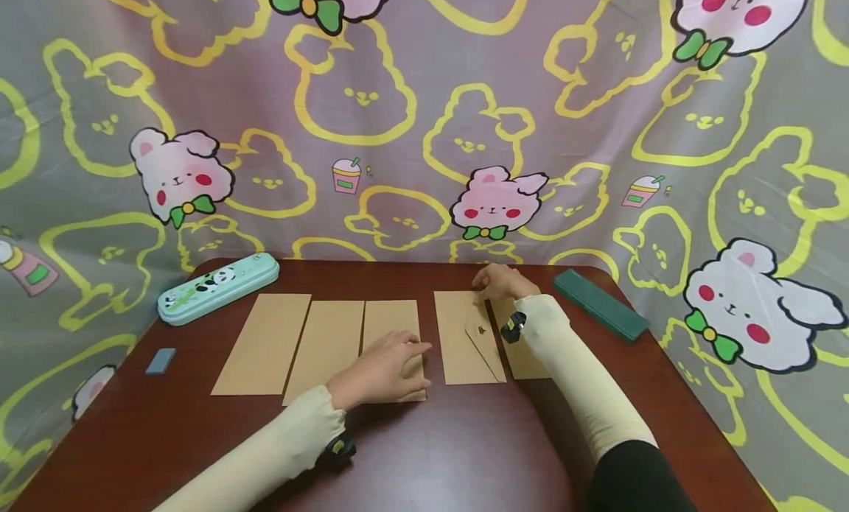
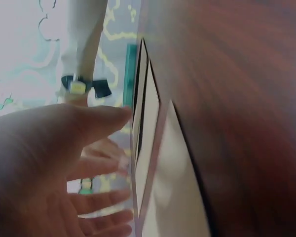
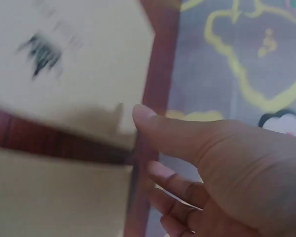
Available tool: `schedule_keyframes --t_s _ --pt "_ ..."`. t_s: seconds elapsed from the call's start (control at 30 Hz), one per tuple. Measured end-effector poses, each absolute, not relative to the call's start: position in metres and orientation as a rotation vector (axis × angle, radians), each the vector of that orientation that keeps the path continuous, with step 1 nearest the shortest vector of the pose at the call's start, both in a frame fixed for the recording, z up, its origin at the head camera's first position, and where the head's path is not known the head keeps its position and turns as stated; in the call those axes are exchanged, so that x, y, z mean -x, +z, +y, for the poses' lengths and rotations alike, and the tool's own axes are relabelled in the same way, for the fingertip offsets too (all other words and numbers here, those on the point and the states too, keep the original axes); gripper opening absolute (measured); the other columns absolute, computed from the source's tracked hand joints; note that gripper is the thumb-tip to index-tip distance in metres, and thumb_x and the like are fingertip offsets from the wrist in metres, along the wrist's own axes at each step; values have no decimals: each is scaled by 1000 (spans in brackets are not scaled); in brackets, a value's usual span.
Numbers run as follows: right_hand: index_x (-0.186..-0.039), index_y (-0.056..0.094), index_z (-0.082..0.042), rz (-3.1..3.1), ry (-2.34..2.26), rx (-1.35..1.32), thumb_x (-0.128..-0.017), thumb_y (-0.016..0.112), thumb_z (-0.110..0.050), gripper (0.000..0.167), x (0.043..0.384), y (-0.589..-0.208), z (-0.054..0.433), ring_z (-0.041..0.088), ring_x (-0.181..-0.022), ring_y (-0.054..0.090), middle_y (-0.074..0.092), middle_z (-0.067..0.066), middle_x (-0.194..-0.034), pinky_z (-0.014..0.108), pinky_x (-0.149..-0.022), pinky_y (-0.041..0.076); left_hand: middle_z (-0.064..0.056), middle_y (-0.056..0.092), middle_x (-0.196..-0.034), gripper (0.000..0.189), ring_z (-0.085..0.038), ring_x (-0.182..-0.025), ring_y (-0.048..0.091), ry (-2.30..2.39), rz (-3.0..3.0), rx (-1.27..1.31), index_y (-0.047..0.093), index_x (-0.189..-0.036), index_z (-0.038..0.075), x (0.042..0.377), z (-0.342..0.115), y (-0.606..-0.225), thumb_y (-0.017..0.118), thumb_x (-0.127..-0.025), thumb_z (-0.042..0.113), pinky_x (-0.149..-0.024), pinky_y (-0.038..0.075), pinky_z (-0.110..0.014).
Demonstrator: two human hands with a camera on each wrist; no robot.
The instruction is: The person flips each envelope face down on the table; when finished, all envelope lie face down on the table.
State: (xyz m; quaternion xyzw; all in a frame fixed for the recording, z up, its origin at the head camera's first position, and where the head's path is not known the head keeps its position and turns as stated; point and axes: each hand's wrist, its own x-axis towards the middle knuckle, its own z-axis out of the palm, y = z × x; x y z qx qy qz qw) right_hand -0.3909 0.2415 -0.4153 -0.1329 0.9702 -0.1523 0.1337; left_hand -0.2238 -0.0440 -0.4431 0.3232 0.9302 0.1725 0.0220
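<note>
Flat brown paper rectangles, possibly envelopes, lie in a row on the table. My left hand [image 1: 385,372] is over the third sheet [image 1: 391,317] from the left, its fingers spread and holding nothing. At the far edge of the fourth sheet [image 1: 458,350], my right hand [image 1: 505,281] has its thumb at the corner, with the other fingers apart from the thumb in the right wrist view. That sheet bears a small dark print [image 3: 42,54] and a thin slanting line. The fifth sheet [image 1: 527,353] is partly hidden under my right forearm.
On the left, a mint pencil case [image 1: 219,287] with a panda lies behind a small blue block [image 1: 161,361]. A dark green flat case [image 1: 600,304] is at the right. Patterned cloth [image 1: 398,129] hangs behind the brown table [image 1: 464,453].
</note>
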Motion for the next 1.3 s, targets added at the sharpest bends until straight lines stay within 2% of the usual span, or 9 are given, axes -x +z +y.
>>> schedule_keyframes --t_s 0.1,0.2,0.33,0.47,0.67,0.8,0.93,1.13,1.3 --pt "-127 72 -13 2818 -432 376 -93 77 -30 39 392 -421 247 34 -129 59 69 11 -135 67 -118 27 -18 44 -160 77 -38 -150 39 479 2815 -929 51 -152 11 234 -14 -443 74 -90 51 -122 35 -51" --pt "-118 75 -13 2836 -449 391 -93 77 -29 29 393 -427 247 31 -117 64 74 6 -122 66 -114 29 -19 46 -159 71 -41 -153 34 361 2804 -909 64 -137 9 241 10 -444 78 -85 55 -115 43 -51" --pt "-104 76 -11 2846 -450 402 -97 71 -21 13 397 -430 244 23 -97 64 74 5 -105 60 -110 40 -10 69 -129 47 -36 -141 52 254 2847 -866 69 -84 13 246 25 -442 86 -76 56 -85 59 -45" --pt "-102 75 -12 2817 -371 429 -97 58 -6 19 405 -428 241 21 -92 60 71 5 -106 60 -110 42 0 70 -93 50 -21 -102 68 223 2870 -861 56 -66 18 248 26 -440 88 -73 56 -66 54 -37" --pt "-111 70 -4 2686 -525 662 -89 52 13 33 411 -409 254 27 -104 62 68 15 -114 42 -92 52 3 64 -86 49 -13 -85 61 212 2847 -882 57 -68 18 249 25 -439 87 -74 56 -63 50 -33" --pt "-123 71 -2 2572 -737 786 -92 62 10 34 410 -402 269 26 -104 65 71 18 -119 29 -82 53 -4 69 -111 50 -17 -101 64 258 2812 -852 57 -72 16 248 22 -443 89 -73 54 -67 54 -33" --pt "-133 70 -9 2508 -841 746 -98 63 -2 36 408 -398 278 31 -123 64 64 17 -141 42 -97 57 -11 64 -132 50 -27 -129 60 329 2795 -853 57 -78 15 246 18 -445 90 -72 53 -81 58 -39" --pt "-137 67 -11 2419 -1132 655 -105 53 -14 35 410 -398 262 30 -109 72 56 18 -151 56 -100 54 2 65 -92 50 -10 -80 56 545 2748 -924 67 -107 10 243 11 -443 86 -80 48 -68 48 -27" --pt "-142 57 2 2229 -1336 684 -112 42 -24 42 410 -404 242 25 -105 74 54 28 -148 50 -93 59 1 69 -90 56 -6 -74 57 711 2698 -935 65 -126 4 236 14 -443 79 -88 43 -67 48 -23"
